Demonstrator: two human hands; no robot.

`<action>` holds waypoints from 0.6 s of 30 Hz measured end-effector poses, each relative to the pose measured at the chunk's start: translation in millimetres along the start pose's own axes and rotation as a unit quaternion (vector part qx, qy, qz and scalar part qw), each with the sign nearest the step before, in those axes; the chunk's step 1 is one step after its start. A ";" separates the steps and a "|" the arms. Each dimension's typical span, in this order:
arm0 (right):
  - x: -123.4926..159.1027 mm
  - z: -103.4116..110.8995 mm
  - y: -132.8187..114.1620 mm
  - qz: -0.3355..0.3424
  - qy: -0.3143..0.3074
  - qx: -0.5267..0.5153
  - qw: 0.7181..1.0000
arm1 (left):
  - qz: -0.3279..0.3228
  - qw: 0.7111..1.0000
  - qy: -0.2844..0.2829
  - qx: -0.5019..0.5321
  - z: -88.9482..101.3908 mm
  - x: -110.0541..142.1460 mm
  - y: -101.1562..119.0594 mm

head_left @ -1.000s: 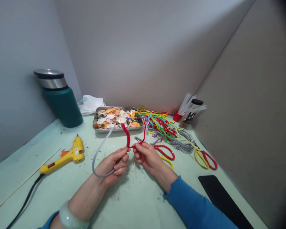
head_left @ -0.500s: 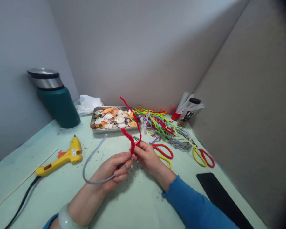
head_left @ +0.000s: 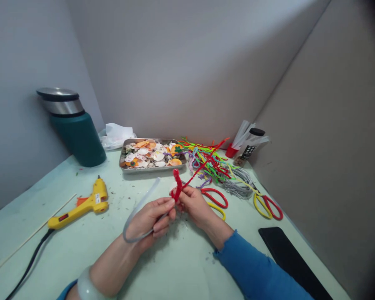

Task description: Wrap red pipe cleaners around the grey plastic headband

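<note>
Between my hands is a grey headband (head_left: 129, 221) with its tip wrapped in red pipe cleaner (head_left: 177, 183). My left hand (head_left: 154, 221) pinches the band just below the wrapped part; the band's bare end curves back over that wrist. My right hand (head_left: 190, 202) has its fingertips closed on the red pipe cleaner, right beside the left fingers. A loose length of it sticks up and to the right. Scissors (head_left: 214, 198) with red and yellow handles lie just behind my right hand, their blades mostly hidden.
A yellow glue gun (head_left: 78, 212) and a thin stick (head_left: 28, 239) lie at left, near a green bottle (head_left: 78, 137). Behind my hands are a metal tray (head_left: 153, 169) of shells and a pile of pipe cleaners (head_left: 209, 160). More scissors (head_left: 268, 206) and a black strip (head_left: 287, 254) lie right.
The loose pipe cleaner end has swung from upper left to upper right. The wrapped tip has turned more upright, and the band's bare end has shifted right.
</note>
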State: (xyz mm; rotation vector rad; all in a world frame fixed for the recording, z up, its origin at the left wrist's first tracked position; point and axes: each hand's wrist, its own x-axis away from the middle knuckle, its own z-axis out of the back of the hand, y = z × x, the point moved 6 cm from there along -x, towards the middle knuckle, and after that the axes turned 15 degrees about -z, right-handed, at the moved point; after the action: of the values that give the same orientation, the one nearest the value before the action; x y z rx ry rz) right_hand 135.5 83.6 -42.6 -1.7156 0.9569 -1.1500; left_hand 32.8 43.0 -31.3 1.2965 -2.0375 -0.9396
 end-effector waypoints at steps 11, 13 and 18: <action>7.2 -8.3 -10.2 0.048 -0.009 0.059 0.997 | -0.152 0.950 0.144 -0.234 17.7 -2.9 26.8; 9.5 -9.3 -12.5 0.058 -0.003 0.044 0.997 | -0.163 0.943 0.135 -0.256 15.2 -2.8 27.6; 15.9 -7.6 -17.5 0.093 0.039 0.089 0.991 | -0.160 0.940 0.134 -0.269 11.6 -2.2 27.8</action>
State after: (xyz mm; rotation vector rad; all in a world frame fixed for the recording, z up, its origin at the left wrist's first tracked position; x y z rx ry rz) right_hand 135.3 73.8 -19.8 -1.4176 1.0064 -1.1487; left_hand 10.1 56.3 -16.6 1.3656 -1.2561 -1.2738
